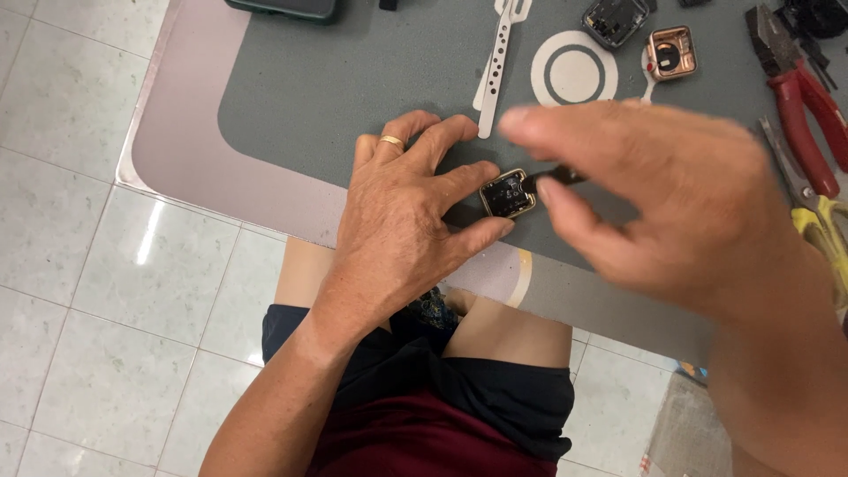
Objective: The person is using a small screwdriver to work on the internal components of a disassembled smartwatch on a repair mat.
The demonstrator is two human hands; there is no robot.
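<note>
left hand [402,221]: flat on the grey mat [336,97] near the table's front edge, gold ring on one finger, thumb and forefinger pinched around the opened watch case [508,194] so it can't slide

watch case: small squarish body with a pale metal rim, dark insides facing up, lying on the mat between our two hands; looks like the screen is already off it

right hand [671,203]: raised and blurry, close to the camera, fingertips narrowed on a thin dark tool [558,176] whose tip sits right at the case's right edge; we can't tell what kind of tool it is

done so far, going by how things lie: case is open, and a white strap [499,66] lies loose further back on the mat

other parts: a second dark watch body [616,19] and a copper-coloured back piece [673,53] sit apart near the far edge, beside a white ring pad [574,71]

left to do: our guess is we're mid-way, working on the inside of the case; nothing looks reassembled yet

tools nearby: red-handled pliers [799,88] and a yellow-handled tool [821,225] on the right, untouched
</note>
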